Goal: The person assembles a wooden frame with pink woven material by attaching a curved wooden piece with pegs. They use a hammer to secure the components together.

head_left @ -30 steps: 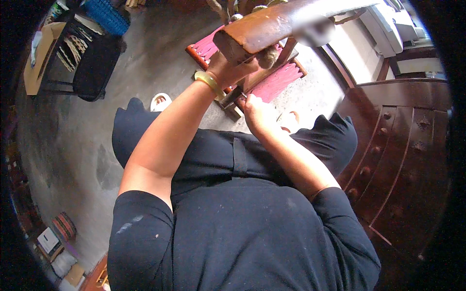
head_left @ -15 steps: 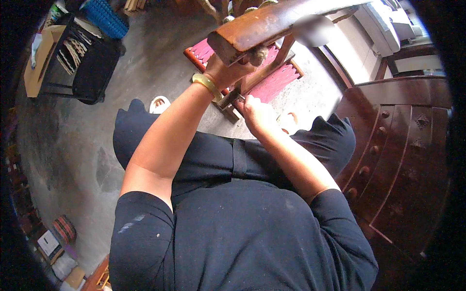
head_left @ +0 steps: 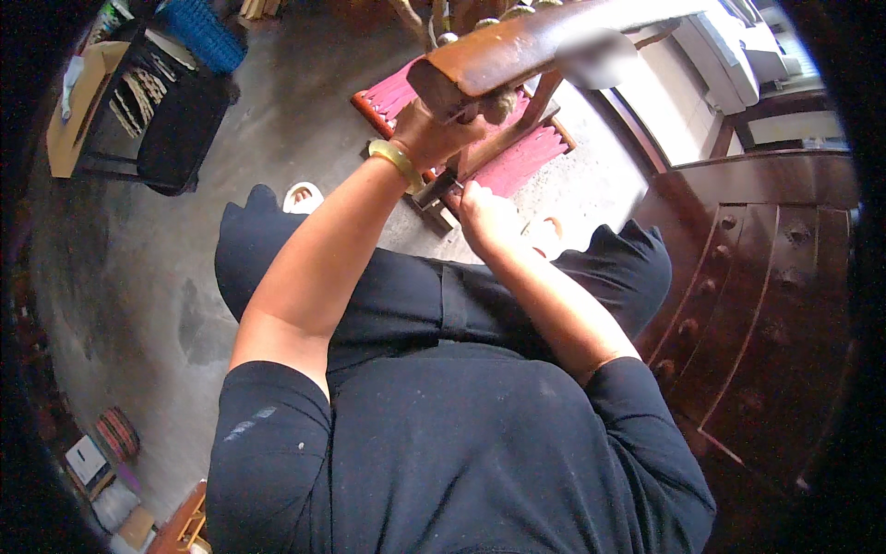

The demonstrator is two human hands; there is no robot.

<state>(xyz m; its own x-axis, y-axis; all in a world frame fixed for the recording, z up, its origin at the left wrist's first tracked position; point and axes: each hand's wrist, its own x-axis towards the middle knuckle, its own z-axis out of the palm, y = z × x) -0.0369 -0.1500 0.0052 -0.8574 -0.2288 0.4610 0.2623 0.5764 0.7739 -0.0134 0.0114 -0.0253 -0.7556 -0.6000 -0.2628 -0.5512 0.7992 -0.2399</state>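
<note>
Note at far centre a thick brown wooden beam [head_left: 526, 51], running from a blunt left end toward the far right. Locate the left hand [head_left: 432, 137] just under that blunt end, partly covered by it. Observe the fingers bent and directed to the right — visible only in part, close to a knobbed lump [head_left: 499, 106] at the beam's edge. Cannot tell whether grasping something under the beam or resting against it.

Locate the right hand [head_left: 487, 220] nearer and slightly to the right. Observe the fingers curled inward, with hardly any gap showing. Set at or against a dark wooden piece [head_left: 430, 196] just to the left; cannot tell whether gripping it or some small part hidden within the curl.

Find beyond the right hand, and on both sides of the left, pink cloth [head_left: 528, 159] with a jagged edge, spread on a wooden frame [head_left: 371, 111]. Note a pale yellow-green bangle [head_left: 397, 162] around the left wrist.

Identify, at far left, a blue basket [head_left: 205, 35] on the grey floor [head_left: 286, 111]; at right, dark panelled woodwork [head_left: 729, 323] with rounded studs.
</note>
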